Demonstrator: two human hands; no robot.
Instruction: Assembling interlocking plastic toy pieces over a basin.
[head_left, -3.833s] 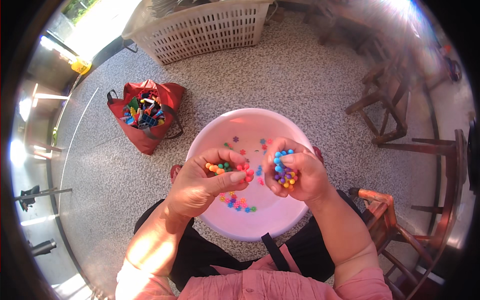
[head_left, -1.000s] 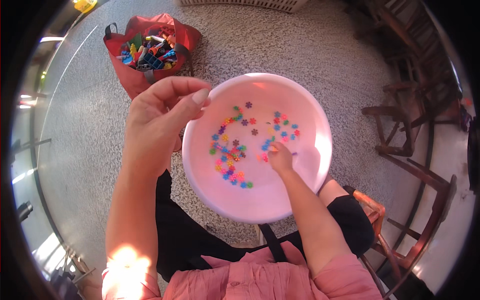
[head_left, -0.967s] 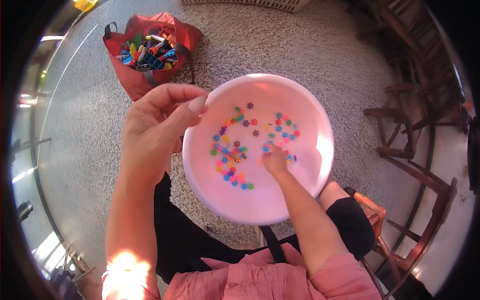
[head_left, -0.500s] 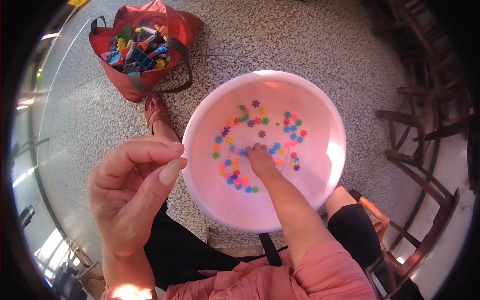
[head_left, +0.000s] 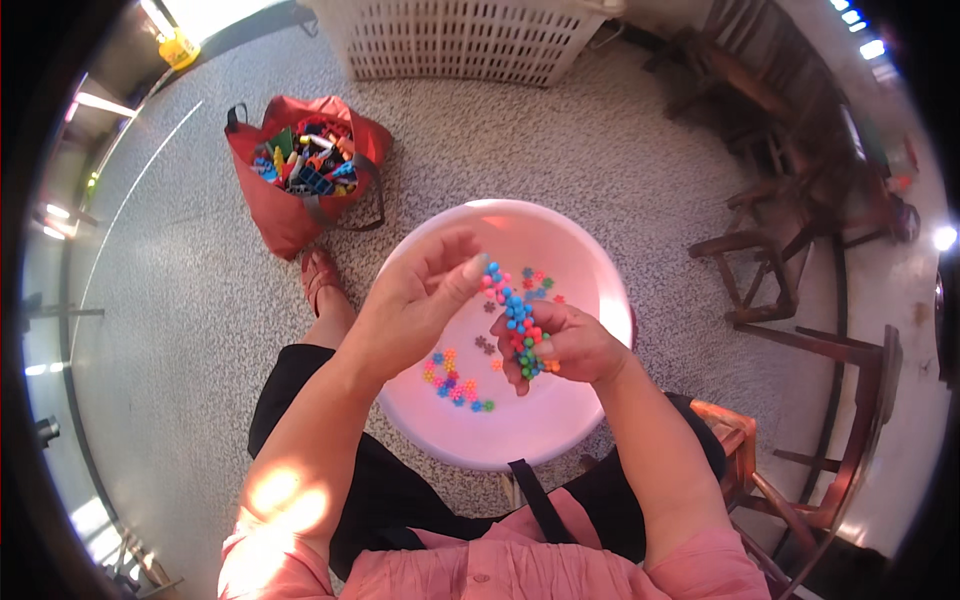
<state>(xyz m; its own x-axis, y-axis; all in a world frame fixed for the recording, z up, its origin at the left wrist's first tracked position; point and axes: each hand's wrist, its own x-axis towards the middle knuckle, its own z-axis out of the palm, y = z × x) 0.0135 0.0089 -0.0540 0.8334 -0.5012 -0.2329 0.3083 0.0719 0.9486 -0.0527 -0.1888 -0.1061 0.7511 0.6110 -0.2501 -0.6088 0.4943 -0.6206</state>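
Observation:
A strand of colourful flower-shaped beads point(head_left: 517, 313) runs between my hands above the pink tub point(head_left: 455, 448). My right hand point(head_left: 585, 345) is closed around its lower part, where green, red and orange flowers bunch at the fingers. At the strand's upper end, the thumb and forefinger of my left hand point(head_left: 410, 305) pinch at the blue and pink flowers; the exact contact is partly hidden. On the tub's bottom lies a curved row of flower beads point(head_left: 460, 385). Beyond my right hand are more flower beads point(head_left: 540, 282), and a few brown ones point(head_left: 485, 344) sit near the middle.
A red bag point(head_left: 275, 215) full of mixed toys stands on the speckled floor at the far left, near my foot point(head_left: 320, 280). A white slatted basket point(head_left: 460, 40) is at the back. Wooden chairs point(head_left: 760, 275) line the right side.
My right hand has come up out of the tub with a bead strand. My left hand has moved right and down to the strand's end. The view has shifted, bringing the white basket in.

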